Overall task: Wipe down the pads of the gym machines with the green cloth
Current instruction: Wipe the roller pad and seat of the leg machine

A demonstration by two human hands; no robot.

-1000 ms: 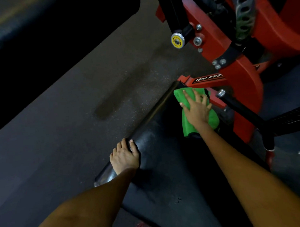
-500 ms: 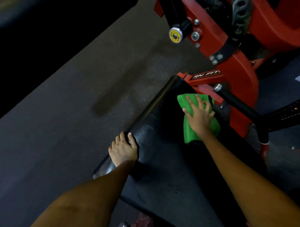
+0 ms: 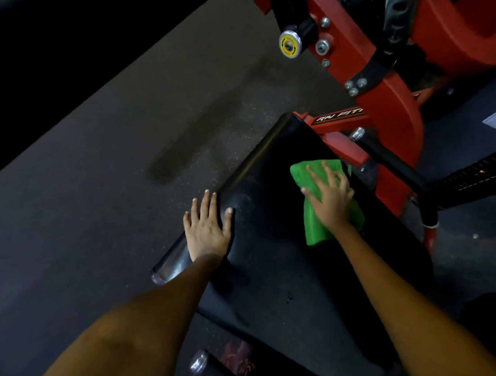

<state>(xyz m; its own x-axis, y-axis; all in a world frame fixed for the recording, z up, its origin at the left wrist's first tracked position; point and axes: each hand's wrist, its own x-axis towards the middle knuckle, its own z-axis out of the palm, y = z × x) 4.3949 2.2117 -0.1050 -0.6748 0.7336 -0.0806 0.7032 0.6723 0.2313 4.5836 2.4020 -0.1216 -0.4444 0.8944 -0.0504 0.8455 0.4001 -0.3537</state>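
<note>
Black pad [image 3: 274, 260] under both palms, red frame [image 3: 391, 132] just beyond the right hand [image 3: 330, 197]. That hand, fingers spread, presses the cloth [image 3: 317, 227] flat near the pad's far edge; knuckles could clip the frame. Left hand [image 3: 206, 228] rests flat on the near-side edge and might slip off.

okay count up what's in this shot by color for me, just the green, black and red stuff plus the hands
Green: 1, the cloth
Black: 1, the pad
Red: 1, the machine frame
Hands: 2, left hand on the pad edge, right hand on the cloth
Total: 5
</note>
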